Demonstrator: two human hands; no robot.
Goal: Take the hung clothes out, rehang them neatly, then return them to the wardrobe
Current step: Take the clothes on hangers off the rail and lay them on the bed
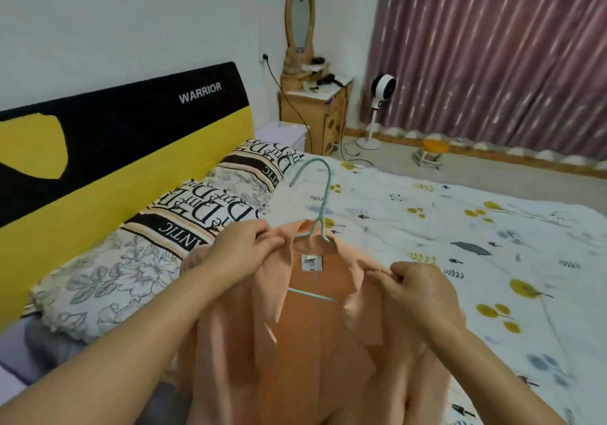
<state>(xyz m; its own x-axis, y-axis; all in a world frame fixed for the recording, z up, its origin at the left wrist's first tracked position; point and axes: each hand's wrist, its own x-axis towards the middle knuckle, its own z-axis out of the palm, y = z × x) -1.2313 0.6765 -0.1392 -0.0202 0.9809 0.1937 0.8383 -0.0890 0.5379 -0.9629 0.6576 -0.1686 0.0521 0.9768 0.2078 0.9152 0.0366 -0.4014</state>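
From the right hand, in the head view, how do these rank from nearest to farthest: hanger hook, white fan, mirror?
From the right hand:
1. Hanger hook, just beyond the hand, over the bed.
2. White fan, on the floor by the curtain.
3. Mirror, on the dresser against the far wall.

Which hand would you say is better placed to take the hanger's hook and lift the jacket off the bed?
Probably the left hand: it pinches the orange jacket collar right beside the hanger neck, while the right hand grips the shoulder farther away.
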